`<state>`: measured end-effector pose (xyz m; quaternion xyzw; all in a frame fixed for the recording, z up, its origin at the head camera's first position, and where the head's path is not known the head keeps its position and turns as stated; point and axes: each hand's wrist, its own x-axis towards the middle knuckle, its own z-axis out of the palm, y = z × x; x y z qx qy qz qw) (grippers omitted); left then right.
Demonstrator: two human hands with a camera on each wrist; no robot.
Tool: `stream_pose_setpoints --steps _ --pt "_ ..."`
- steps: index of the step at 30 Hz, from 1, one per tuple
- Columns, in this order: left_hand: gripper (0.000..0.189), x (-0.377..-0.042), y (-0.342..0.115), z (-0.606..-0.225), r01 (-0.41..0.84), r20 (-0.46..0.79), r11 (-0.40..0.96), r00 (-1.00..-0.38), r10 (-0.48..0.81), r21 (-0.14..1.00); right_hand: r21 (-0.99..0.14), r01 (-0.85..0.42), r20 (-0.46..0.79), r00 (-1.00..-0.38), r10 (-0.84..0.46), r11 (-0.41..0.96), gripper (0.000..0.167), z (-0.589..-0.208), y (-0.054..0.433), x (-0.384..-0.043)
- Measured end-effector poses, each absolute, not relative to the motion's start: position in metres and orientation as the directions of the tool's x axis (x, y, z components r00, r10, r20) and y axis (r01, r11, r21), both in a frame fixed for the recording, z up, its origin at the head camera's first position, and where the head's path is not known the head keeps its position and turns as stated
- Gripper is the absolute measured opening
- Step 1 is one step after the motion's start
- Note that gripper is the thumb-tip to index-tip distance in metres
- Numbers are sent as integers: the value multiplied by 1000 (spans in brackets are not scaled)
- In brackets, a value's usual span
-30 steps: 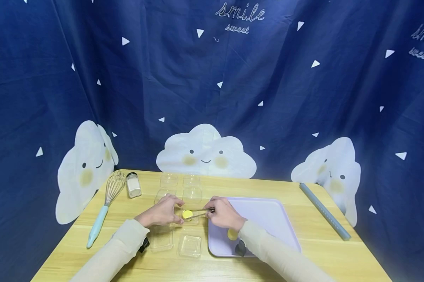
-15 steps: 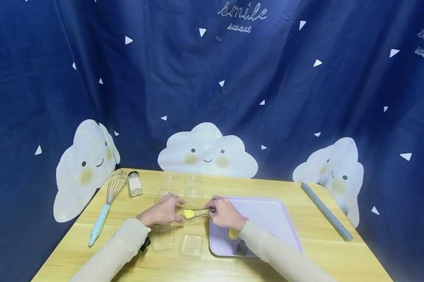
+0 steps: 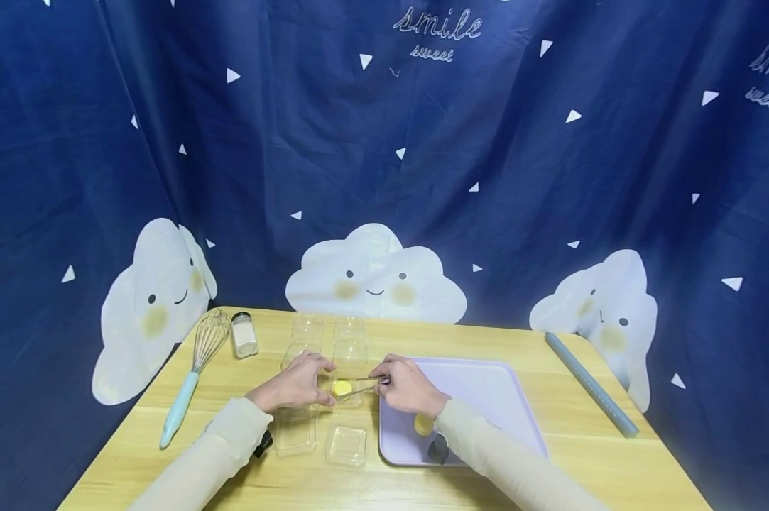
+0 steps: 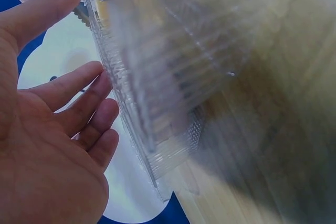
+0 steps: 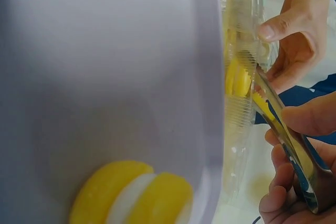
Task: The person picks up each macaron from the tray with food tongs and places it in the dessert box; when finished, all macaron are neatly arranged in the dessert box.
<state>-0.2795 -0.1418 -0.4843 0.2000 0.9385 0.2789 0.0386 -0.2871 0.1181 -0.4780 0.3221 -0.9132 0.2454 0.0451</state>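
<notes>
1 R grip [image 3: 410,385] w/ tongs [image 5: 302,156] past tray [image 3: 508,383] edge; wide gap to rod [image 3: 591,385].

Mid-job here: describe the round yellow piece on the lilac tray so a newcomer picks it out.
On the wood-grain table, find the lilac tray with rounded corners. In its near left part, beside the cream right sleeve, sits a round yellow piece with a white middle layer. Unlike the yellow lookalike at the silver tongs' tips, it lies on the tray.
</notes>
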Motion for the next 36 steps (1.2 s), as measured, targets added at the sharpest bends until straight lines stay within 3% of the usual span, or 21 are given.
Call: stream_pose_setpoints --steps 18,27,36 --pt "75 -263 -162 -467 352 117 701 -925 362 620 -502 -583 241 -803 -544 639 27 -457 127 -279" --pt "74 -234 -184 -444 311 172 699 -949 265 643 -551 -543 308 -838 -450 633 26 -445 149 -272" --pt "77 -191 -202 -451 280 216 688 -960 181 670 -594 -477 327 -879 -347 648 29 -438 183 -258"
